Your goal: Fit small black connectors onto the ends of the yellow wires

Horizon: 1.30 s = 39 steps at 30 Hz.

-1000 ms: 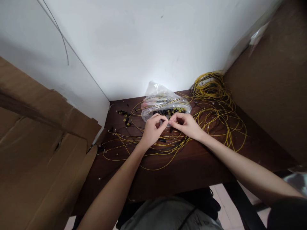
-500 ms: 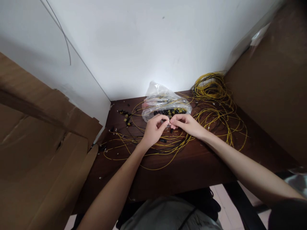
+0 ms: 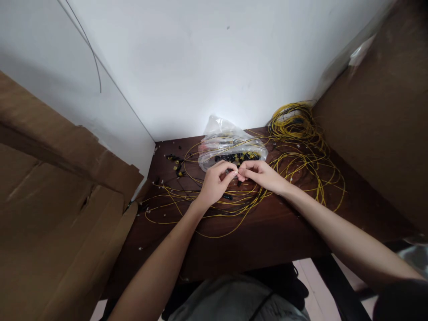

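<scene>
My left hand (image 3: 217, 180) and my right hand (image 3: 259, 174) meet fingertip to fingertip above the dark wooden table. Each is closed in a pinch, and whatever lies between the fingers is too small to make out. Just beneath the right fingers a small black piece (image 3: 239, 183) shows. Below the hands run loose yellow and black wires (image 3: 240, 214), with a black connector (image 3: 228, 196) among them. Right behind the hands lies a clear plastic bag (image 3: 217, 127) holding several black and yellow connectors (image 3: 250, 156).
A coil of yellow wire (image 3: 290, 118) sits at the back right, with looser loops in front. Small black and yellow parts (image 3: 179, 167) and white bits lie at the left. Cardboard (image 3: 67, 214) stands on the left, a brown panel (image 3: 377, 133) on the right, a white wall (image 3: 200, 67) behind.
Both hands stay pinched together in nearly the same place, the left fingertips shifting very slightly to the right. The wires and bag look unchanged.
</scene>
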Tool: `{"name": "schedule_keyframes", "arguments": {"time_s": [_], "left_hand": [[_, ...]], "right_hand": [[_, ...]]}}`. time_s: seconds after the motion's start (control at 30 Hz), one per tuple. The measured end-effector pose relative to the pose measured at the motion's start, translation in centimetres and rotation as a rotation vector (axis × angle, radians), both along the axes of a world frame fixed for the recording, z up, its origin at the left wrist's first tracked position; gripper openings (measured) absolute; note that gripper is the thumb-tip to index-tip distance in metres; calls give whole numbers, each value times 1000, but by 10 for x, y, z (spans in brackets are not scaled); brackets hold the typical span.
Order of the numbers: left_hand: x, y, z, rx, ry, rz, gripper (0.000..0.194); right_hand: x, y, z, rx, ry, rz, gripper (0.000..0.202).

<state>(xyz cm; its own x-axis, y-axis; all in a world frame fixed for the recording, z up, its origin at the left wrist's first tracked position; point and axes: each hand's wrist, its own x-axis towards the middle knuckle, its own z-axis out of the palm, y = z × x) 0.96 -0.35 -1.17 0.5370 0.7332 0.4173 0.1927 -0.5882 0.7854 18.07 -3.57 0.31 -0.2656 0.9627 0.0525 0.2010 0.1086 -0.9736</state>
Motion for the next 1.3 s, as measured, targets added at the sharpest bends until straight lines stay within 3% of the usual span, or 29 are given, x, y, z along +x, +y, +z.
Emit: {"name": "schedule_keyframes", "arguments": {"time_s": [1.3], "left_hand": [[-1,-2,1,19,23,30,8]], "right_hand": [[0,0,0,-8,44,-92,18]]}}
